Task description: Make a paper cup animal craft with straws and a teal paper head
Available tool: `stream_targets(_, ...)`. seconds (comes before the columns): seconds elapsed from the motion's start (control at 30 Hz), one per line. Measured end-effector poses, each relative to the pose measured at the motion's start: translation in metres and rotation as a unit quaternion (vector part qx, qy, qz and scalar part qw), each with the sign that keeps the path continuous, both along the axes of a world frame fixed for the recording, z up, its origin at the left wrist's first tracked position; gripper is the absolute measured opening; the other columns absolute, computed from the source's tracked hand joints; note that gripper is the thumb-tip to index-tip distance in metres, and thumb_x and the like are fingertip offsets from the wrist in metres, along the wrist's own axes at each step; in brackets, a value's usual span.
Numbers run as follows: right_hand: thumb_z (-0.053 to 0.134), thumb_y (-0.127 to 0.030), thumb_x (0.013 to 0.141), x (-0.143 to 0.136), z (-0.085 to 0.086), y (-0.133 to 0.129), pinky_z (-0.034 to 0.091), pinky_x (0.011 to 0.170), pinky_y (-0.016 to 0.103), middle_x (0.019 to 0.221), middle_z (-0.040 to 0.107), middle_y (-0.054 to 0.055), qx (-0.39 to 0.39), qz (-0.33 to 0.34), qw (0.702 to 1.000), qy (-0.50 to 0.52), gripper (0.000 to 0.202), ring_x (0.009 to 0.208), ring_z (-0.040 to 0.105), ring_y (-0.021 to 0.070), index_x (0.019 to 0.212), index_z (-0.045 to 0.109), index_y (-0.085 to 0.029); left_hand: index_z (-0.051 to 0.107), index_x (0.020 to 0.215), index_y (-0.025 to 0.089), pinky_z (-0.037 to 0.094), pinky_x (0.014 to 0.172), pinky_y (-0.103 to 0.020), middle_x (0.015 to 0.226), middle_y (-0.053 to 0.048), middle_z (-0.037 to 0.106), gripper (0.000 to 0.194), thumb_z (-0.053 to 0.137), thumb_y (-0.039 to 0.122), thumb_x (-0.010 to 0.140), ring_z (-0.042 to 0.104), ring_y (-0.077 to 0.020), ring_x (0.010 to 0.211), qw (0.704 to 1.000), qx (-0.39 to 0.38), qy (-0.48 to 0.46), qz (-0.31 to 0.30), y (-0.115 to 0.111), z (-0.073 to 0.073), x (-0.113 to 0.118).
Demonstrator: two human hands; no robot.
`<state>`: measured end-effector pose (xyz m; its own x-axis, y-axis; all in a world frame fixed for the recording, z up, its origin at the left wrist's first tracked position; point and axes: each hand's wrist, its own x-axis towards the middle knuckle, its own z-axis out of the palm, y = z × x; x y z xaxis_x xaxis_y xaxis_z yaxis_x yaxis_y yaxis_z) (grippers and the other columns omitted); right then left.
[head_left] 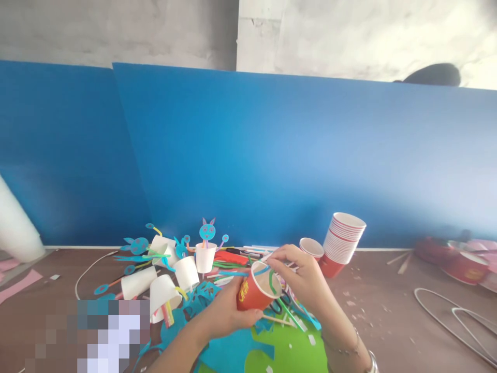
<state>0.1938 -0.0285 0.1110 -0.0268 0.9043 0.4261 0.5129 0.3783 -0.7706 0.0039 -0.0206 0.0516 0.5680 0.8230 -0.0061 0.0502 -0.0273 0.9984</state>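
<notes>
**Red paper cup (253, 296) in your left hand (227, 311)**

Nearest you, green paper (295, 357) lies on the counter (376, 336). Above it, your left grip wraps the tilted cup; your right hand (301, 274) gathers its fingertips at the rim near a green straw (271, 282), though you cannot tell what they pinch. Farther off, white cups (186, 273) with blue cutouts (207, 231) sit leftward, a cup stack (341, 241) rightward, before a blue panel (248, 155).

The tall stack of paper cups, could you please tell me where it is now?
In the head view, the stack stands right of centre, beyond the right hand, before the blue panel, with a paper cup just to its left.
</notes>
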Motion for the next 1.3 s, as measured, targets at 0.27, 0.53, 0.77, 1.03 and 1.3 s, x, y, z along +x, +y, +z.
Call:
stream_targets(0.27,0.053,-0.035,0.089,-0.007,0.009,-0.011,0.043,0.083,0.038,0.103,0.068,0.009,0.063,-0.064,0.993,-0.070,0.025,0.095,0.059,0.0260,0.105,0.067,-0.022,0.055,0.121,0.018,0.050,0.078,-0.035,0.108,-0.011,0.068,0.065,0.081,0.032,0.062,0.063,-0.0265,0.094,0.977,-0.097,-0.156,0.107,0.012,-0.005,0.003)
stream_targets(0.53,0.061,-0.032,0.080,-0.036,-0.017,-0.008,0.021,0.046,0.026,0.045,0.045,-0.005,-0.197,0.105,0.968,-0.118,0.033,0.045,0.031,0.0100,0.050,0.060,-0.019,0.056,0.123,0.019,0.048,0.082,-0.036,0.104,-0.010,0.067,0.063,0.075,0.046,0.069,0.063,-0.0258,0.095,0.942,-0.090,-0.265,0.188,0.012,0.017,-0.002)
stream_targets(0.77,0.056,-0.026,0.079,-0.051,-0.038,0.008,0.031,0.051,0.023,0.055,0.055,-0.004,-0.242,0.152,0.956,0.068,0.021,0.050,0.040,0.0100,0.064,0.067,-0.016,0.060,0.113,0.016,0.047,0.069,-0.031,0.095,-0.009,0.067,0.055,0.075,0.047,0.071,0.061,-0.0227,0.085,0.950,-0.067,-0.252,0.172,0.015,0.012,-0.005)
stream_targets(1.03,0.067,-0.041,0.075,-0.032,-0.033,0.020,0.042,0.062,0.028,0.075,0.063,0.001,-0.161,0.078,0.948,0.264,0.036,0.068,0.055,0.0171,0.103,0.067,-0.019,0.061,0.120,0.018,0.045,0.090,-0.038,0.113,-0.012,0.067,0.057,0.068,0.055,0.077,0.057,-0.0301,0.109,0.940,-0.060,-0.307,0.137,0.014,0.014,-0.004)
stream_targets(1.3,0.074,-0.052,0.071,-0.029,-0.028,0.020,0.038,0.057,0.025,0.059,0.054,-0.002,-0.167,0.110,0.888,0.415,0.037,0.056,0.046,0.0119,0.070,0.064,-0.017,0.067,0.113,0.016,0.049,0.079,-0.036,0.108,-0.014,0.069,0.057,0.068,0.058,0.075,0.062,-0.0313,0.101,0.956,-0.087,-0.276,0.040,0.009,0.008,-0.003)
